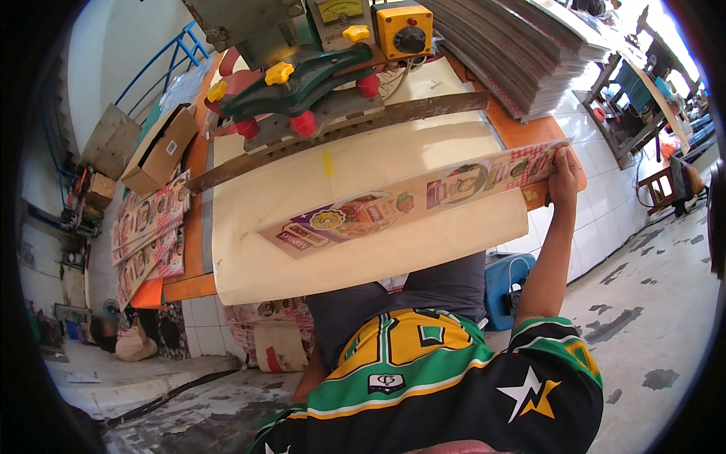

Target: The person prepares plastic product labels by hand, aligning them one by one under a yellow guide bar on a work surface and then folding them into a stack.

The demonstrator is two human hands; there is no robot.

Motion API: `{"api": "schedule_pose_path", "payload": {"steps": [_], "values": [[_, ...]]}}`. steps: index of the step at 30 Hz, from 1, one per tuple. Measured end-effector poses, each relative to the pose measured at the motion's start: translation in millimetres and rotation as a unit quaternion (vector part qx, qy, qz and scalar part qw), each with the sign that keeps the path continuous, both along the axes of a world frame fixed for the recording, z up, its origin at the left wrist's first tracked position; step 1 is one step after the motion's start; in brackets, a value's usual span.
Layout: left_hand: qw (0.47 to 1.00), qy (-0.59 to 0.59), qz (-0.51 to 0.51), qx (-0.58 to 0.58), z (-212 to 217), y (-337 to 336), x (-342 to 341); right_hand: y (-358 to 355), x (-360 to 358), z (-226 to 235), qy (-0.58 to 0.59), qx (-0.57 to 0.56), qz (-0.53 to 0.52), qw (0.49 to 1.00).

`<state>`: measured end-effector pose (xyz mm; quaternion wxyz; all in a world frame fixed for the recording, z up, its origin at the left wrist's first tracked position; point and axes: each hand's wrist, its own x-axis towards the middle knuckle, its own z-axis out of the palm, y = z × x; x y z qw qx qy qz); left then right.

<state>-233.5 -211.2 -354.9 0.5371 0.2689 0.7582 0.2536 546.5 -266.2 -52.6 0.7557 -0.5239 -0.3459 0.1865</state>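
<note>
My right hand (561, 179) grips the right end of a long printed strip (412, 189), its fingers closed on the edge. The strip is clear-looking, with colourful food pictures and a red check pattern. It slants across a cream sheet (363, 265) that covers the work table and curls over the front edge. Of my left arm only a piece of forearm (311, 376) shows, low beside my lap; the left hand is hidden. Beyond the strip, a long metal bar (423, 108) lies across the sheet, under a green press head (302, 83) with yellow knobs and red feet.
Stacks of similar printed pieces (151, 227) lie at the table's left, beside an open cardboard box (159, 150). A tall pile of grey sheets (514, 57) stands at the back right. An orange control box (403, 30) sits by the press. A blue container (507, 291) stands below the table.
</note>
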Motion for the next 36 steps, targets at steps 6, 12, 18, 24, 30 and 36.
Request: {"api": "schedule_pose_path", "payload": {"steps": [6, 12, 18, 24, 30, 36], "values": [[1.0, -0.002, 0.027, -0.002, 2.5, -7.6, -3.2, -6.0, 12.9, -9.2, -0.005, -0.013, -0.014, 1.0], [0.998, -0.004, 0.062, -0.004, -3.1, -26.1, -13.3, -4.3, 6.9, -5.9, -0.015, -0.035, -0.008, 0.999], [0.997, -0.006, 0.077, -0.009, -9.5, -37.2, -18.8, 9.2, -26.5, 19.8, -0.098, -0.152, 0.053, 0.982], [0.997, -0.005, 0.081, -0.01, -13.7, -42.4, -22.4, 33.8, -74.8, 53.3, -0.331, -0.388, -0.025, 0.86], [0.998, -0.009, 0.062, -0.005, -17.9, -19.3, -15.5, 39.1, -120.7, 68.8, -0.361, -0.419, -0.092, 0.828], [0.999, -0.006, 0.041, -0.011, -24.4, 0.8, -7.3, 35.1, -117.9, 95.5, -0.399, -0.393, -0.159, 0.813]]}}
